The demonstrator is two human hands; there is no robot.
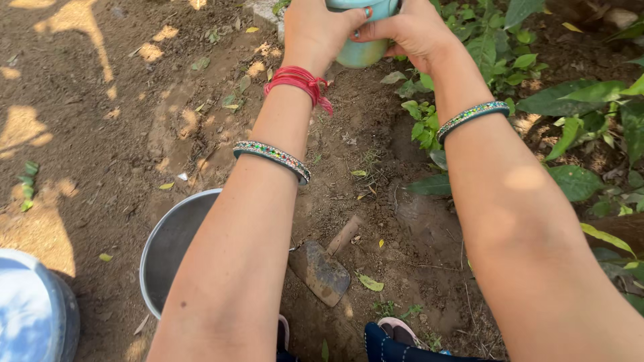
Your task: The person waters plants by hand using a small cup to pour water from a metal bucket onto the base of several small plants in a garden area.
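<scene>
both hands are stretched out to the far edge of the view, closed together around one pale green bottle [361, 48] held above the soil. the left hand [318, 30] wraps the bottle's left side with its fingers curled over the front, and the right hand [412, 30] grips the right side, fingertips meeting the left hand's near the top. only the lower part of the bottle shows; its top is cut off by the picture's edge.

there are three bands on the arms: one red thread wristband [298, 82] and one beaded bangle [272, 157] on the left arm, and one beaded bangle [473, 116] on the right.

on the bare ground [100, 134] below the arms lies one small trowel [320, 268], its rusty blade near and its wooden handle pointing far and to the right. just left of it, partly hidden under the left forearm, stands one round metal bowl [168, 248]. one blue and white container [33, 308] sits at the near left corner. green leafy plants [570, 127] fill the right side. two sandalled feet [396, 332] show at the near edge, between the arms.
</scene>
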